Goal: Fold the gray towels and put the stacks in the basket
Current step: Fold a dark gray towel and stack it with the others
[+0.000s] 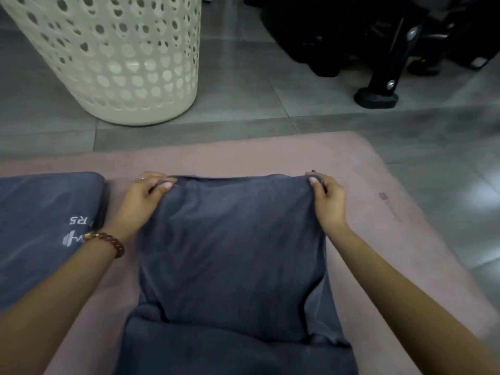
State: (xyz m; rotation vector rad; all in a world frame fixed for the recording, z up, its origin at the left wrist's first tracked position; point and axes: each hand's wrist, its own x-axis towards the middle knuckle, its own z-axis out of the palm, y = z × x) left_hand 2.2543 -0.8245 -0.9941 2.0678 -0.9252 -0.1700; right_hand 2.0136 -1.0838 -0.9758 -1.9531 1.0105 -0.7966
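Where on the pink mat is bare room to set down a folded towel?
Bare pink mat lies right of the gray towel being folded, and in a strip beyond it towards the white perforated basket. Crowded: the gap between that towel and the folded gray stack, filled by the left hand.

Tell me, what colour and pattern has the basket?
The basket is cream-white, pierced with rows of heart-shaped holes; head view.
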